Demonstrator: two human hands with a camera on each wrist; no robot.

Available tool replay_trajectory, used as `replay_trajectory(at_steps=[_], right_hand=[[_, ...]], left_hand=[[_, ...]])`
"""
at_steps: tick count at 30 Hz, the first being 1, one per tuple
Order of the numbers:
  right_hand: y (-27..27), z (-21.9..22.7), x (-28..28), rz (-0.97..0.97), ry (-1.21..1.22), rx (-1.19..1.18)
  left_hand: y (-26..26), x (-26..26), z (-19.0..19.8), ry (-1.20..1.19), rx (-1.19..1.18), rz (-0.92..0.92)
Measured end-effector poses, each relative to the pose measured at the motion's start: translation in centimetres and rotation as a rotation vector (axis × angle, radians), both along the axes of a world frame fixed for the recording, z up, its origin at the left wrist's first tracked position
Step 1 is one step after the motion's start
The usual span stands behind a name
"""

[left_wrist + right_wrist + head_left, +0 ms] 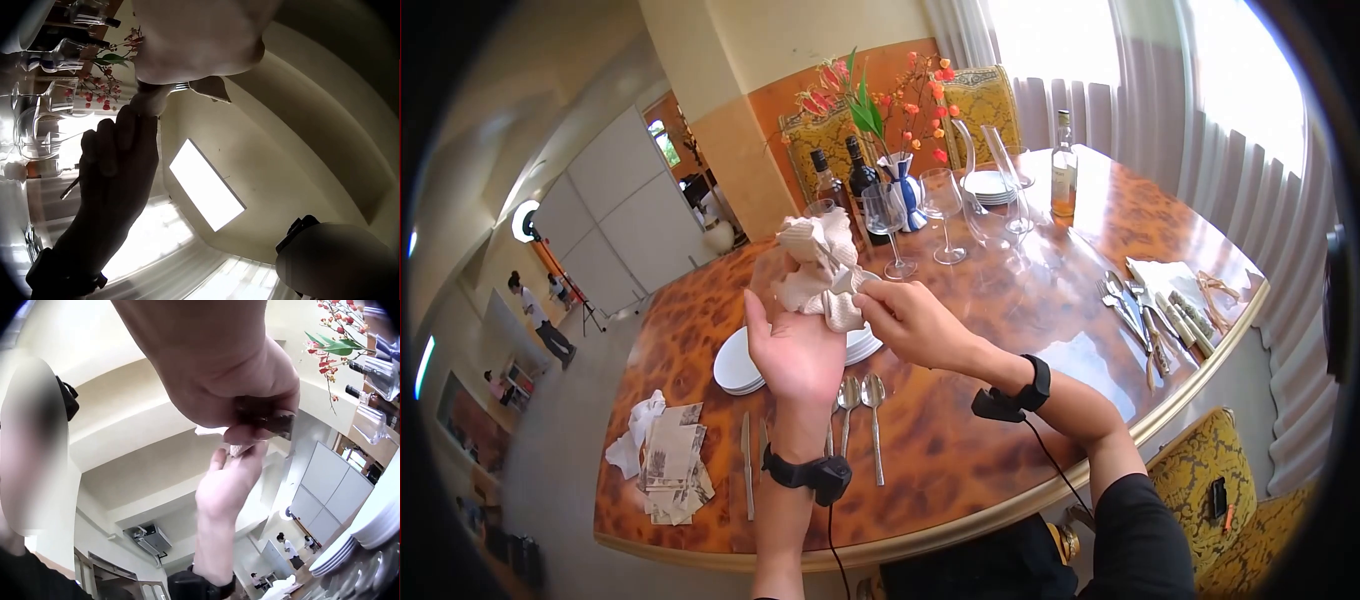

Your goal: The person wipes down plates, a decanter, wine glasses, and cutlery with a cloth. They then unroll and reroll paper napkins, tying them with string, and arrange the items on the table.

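Observation:
The left hand [800, 360], palm up, holds a crumpled beige cloth [815, 255] over the plates [740, 362]; the cloth hides most of its fingers. From the right, the right hand [915, 325] grips a fork at the cloth's edge. In the left wrist view the fork tines [180, 87] lie against the cloth [211, 88], and the handle [70, 189] sticks out behind the right hand [119, 156]. In the right wrist view the left hand's [225, 494] fingertips meet the cloth just below the right hand [231, 375].
Spoons [874, 425] and a knife [747, 465] lie near the front edge, with papers [675, 465] at left. Wine glasses [941, 205], bottles, a decanter and a flower vase [907, 195] stand behind. More cutlery [1135, 315] lies at right. People stand far left.

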State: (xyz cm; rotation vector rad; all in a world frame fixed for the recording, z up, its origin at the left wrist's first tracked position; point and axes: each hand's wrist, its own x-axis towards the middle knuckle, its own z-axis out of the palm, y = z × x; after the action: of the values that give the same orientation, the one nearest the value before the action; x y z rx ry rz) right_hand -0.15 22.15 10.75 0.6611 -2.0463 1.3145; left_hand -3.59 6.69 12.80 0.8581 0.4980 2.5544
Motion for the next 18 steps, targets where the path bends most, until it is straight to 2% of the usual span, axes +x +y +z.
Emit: replay_trajectory(at_steps=[2,4,6,8,9,10,11,12,13,14,15,16,18], right_hand=[[-0.3,0.6,0.7,-0.043,0.076,0.026],[-0.8,0.4,1.2,-0.084,0.167,0.097],[-1.5,-0.2,1.9,-0.148,0.19,0.133],[-1.4,0.3,2.5,-0.113,0.131,0.156],[-1.3,0.6,2.7,-0.006,0.087,0.117],[-1.3,1.1,3.0,0.101,0.043,0.08],[-1.3,1.5,3.8,0.183,-0.138,0.017],[-1.3,1.7,3.9,0.18,-0.137,0.018],[-1.3,1.7,4.0,0.244,-0.238,-0.003],[-1.4,1.8,4.1,0.309,-0.341,-0.025],[-1.4,2.0,4.3,0.321,-0.385,-0.01],[-1.4,1.9,4.2,0.321,-0.389,-0.012],[-1.6,1.4,3.8,0.265,-0.188,0.042]], left_hand=[[-0.1,-0.4,-0.1,-0.022,0.015,0.055],[0.0,-1.9,-1.3,0.232,-0.143,0.149],[-0.2,-2.5,-2.1,0.26,-0.182,0.142],[-0.2,-2.3,-2.1,0.541,-0.298,0.273],[0.4,-0.6,-1.3,0.436,-0.28,0.358],[0.5,-0.3,-1.1,0.438,-0.278,0.353],[0.5,-0.2,-1.1,0.507,-0.349,0.484],[0.5,0.1,-1.0,0.575,-0.421,0.617],[0.8,0.6,-1.0,0.574,-0.384,0.688],[0.6,0.1,-1.4,0.573,-0.384,0.687],[0.5,-0.1,-1.1,0.606,-0.407,0.866],[0.5,0.0,-0.9,0.637,-0.43,1.044],[0.4,0.7,-1.3,0.588,-0.445,0.998]])
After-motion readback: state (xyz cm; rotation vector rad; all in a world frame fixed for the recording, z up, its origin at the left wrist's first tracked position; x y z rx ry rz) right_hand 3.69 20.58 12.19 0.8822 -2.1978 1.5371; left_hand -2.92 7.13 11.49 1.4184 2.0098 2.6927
